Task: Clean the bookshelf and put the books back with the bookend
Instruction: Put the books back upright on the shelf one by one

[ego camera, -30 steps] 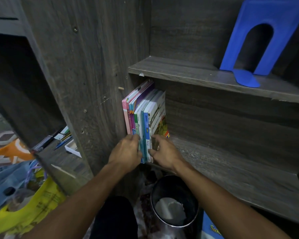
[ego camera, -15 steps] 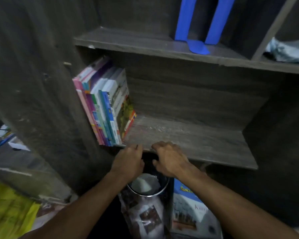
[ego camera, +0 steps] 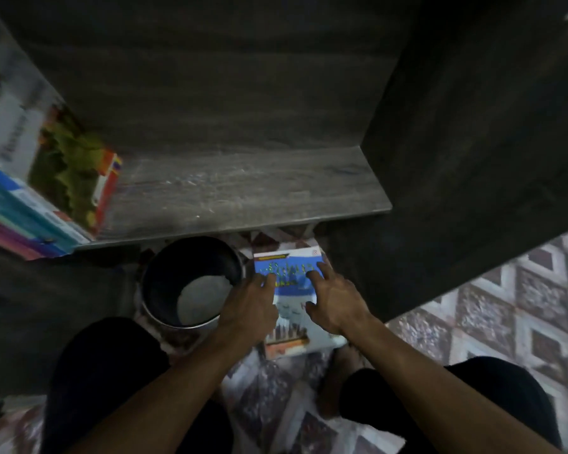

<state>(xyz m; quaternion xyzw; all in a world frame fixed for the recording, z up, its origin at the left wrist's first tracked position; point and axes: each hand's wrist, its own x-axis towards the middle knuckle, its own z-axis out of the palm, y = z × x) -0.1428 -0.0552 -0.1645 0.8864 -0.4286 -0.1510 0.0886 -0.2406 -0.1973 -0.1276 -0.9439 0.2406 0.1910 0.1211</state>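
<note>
Dark wood-grain shelving is filling the upper half of our view, and the shelf board (ego camera: pixel 243 191) is lying mostly bare, with faint pale streaks showing on it. At its left end a row of books (ego camera: pixel 40 178) is standing, leaning and blurred, their colourful spines facing us. Patterned floor tiles (ego camera: pixel 522 306) are showing at the right, beyond the dark side panel.

Below the front edge of the shelf, we are looking down at a book with a blue cover (ego camera: pixel 292 280) lying flat on the floor, face up, just beside a round metal bin (ego camera: pixel 191 283) that is standing to its left. Something pale is sitting in the bottom of the bin.

Our left hand (ego camera: pixel 253 306) is resting over the left edge of the blue book, fingers curled loosely down on the cover near the bin's rim. Our right hand (ego camera: pixel 335 299) is spreading its fingers wide across the right side of the cover, fingertips touching the blue printed area and the thumb pointing inward toward the left hand. Neither hand is closing around the book; it is lying between and beneath both, still flat on the floor. Whether the left fingers are hooking under the edge we cannot tell.

Our dark-clad knees are framing the bottom of the view on either side.
</note>
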